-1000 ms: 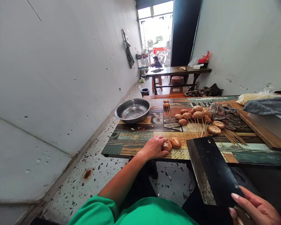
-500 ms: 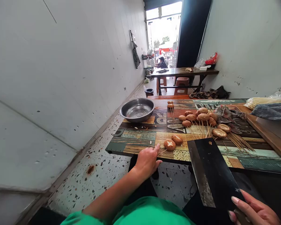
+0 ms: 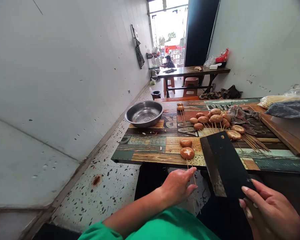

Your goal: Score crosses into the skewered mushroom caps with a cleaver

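Two brown mushrooms, the nearer one (image 3: 187, 153) with a pale cross cut in its cap, lie at the table's near edge on a pair of thin wooden skewers (image 3: 187, 164). The skewers stick out past the edge toward me, and my left hand (image 3: 176, 186) has its thumb and fingertips around them. In my right hand (image 3: 275, 206) is a dark, broad-bladed cleaver (image 3: 223, 160), gripped by the handle. Its blade slants up to the left over the table edge, right of those mushrooms. Further back lies a pile of skewered mushrooms (image 3: 216, 119).
A metal basin (image 3: 144, 115) stands at the table's left end. Another skewered mushroom pair (image 3: 180, 108) lies beyond. Loose skewers (image 3: 256, 142), a grey rag (image 3: 241, 115) and a wooden board (image 3: 282, 130) are at right. A person (image 3: 168, 62) sits near the doorway.
My left hand has moved right and nearer to me. The skewered mushroom pair has turned, so its sticks now point toward me. The cleaver stays in my right hand, slightly raised.
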`<action>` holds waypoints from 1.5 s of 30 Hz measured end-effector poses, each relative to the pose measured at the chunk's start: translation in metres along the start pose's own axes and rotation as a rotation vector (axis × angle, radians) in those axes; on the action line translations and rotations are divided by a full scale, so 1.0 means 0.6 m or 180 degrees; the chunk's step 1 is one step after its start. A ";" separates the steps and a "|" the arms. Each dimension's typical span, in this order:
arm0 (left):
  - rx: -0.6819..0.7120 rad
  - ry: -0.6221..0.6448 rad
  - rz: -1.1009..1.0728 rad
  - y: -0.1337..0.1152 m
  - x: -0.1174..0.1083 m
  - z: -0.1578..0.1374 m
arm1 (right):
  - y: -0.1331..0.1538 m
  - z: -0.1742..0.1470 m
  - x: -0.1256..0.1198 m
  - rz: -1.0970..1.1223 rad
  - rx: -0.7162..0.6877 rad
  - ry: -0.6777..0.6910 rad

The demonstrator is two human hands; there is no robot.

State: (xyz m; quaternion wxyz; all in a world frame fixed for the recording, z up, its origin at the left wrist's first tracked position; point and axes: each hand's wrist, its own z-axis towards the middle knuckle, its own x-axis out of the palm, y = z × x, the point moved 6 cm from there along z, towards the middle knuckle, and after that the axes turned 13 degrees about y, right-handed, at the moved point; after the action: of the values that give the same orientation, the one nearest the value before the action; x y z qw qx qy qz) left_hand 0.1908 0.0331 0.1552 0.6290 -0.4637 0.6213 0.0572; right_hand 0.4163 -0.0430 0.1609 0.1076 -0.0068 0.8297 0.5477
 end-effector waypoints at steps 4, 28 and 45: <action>0.0011 -0.0377 0.0059 0.011 -0.018 0.008 | 0.031 0.028 0.011 -0.0278 -0.0093 0.0499; -0.0310 -0.1561 -0.0205 0.130 -0.092 0.126 | 0.063 0.091 0.045 -0.0140 0.0379 0.1214; 0.0170 -0.2175 -0.0319 0.139 -0.090 0.123 | 0.084 0.118 0.051 -0.0193 0.0575 0.1437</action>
State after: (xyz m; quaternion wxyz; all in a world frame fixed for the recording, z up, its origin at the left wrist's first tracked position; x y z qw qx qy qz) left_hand 0.1784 0.1557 0.1424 0.8147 -0.4311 0.3525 0.1619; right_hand 0.3920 0.0448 0.1745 -0.0640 -0.1443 0.8777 0.4524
